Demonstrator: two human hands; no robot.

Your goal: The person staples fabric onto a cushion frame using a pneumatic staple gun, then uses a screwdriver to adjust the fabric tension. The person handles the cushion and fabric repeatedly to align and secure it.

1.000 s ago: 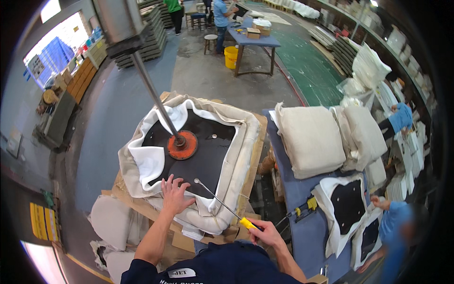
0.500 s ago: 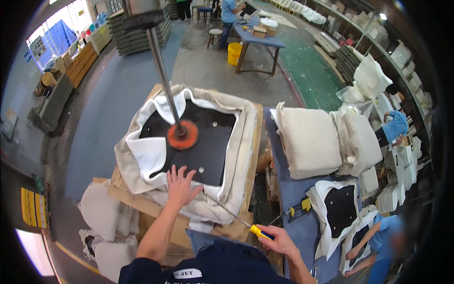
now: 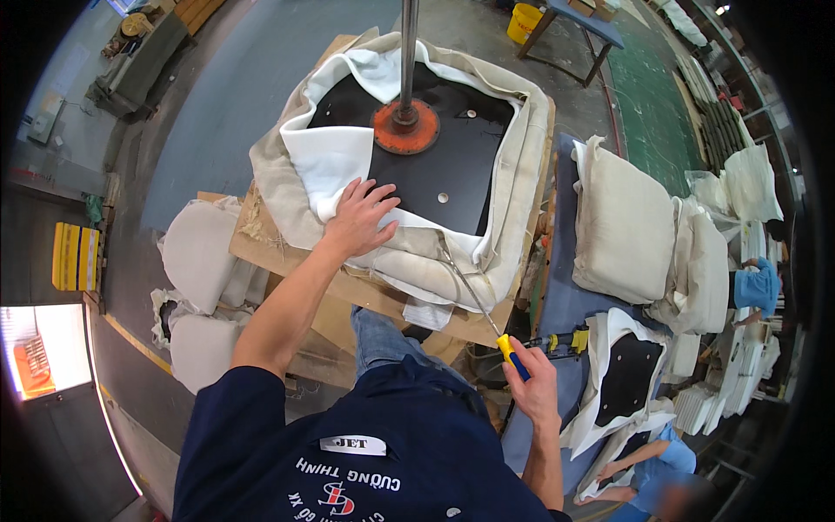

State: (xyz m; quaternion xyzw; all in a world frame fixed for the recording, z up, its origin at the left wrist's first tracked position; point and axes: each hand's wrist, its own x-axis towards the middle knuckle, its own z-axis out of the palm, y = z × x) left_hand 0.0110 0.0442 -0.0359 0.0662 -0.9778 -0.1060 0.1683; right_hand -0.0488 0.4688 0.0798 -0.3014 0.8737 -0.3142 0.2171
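The cushion (image 3: 296, 183) is lying panel side up on the board (image 3: 283, 250), in front of the wearer. The pad (image 3: 424, 135), mounted on the rod (image 3: 409, 48), is resting on the black panel (image 3: 465, 170), above its middle.

Left hand (image 3: 360, 222): the fingers are spreading moderately apart and are gripping nothing between them. They are lying over the near edge of the cushion, fingertips on the white lining (image 3: 326, 157).

Right hand (image 3: 534, 383): the fingers are closing around the yellow and blue handle (image 3: 511, 355) of the driver (image 3: 477, 298). The shaft is slanting up and to the left, and its tip is meeting the near edge of the beige cover (image 3: 519, 174), to the right of the left hand. Whether the tip is entering a fold cannot be told.

Status, completed: the cushion is sitting under the pad, and cover and lining are surrounding the panel on all sides.

Status, outstanding, as judged from the edges: the lining is lying loose, with a broad flap folding over the panel at the left and another at the far side. The near edge is appearing uneven, and no row of fasteners is showing along it. The work is therefore seeming partly done.

On the blue table (image 3: 557, 252), at the right, covered cushions (image 3: 624, 228) are standing near another black-panelled piece (image 3: 630, 374).
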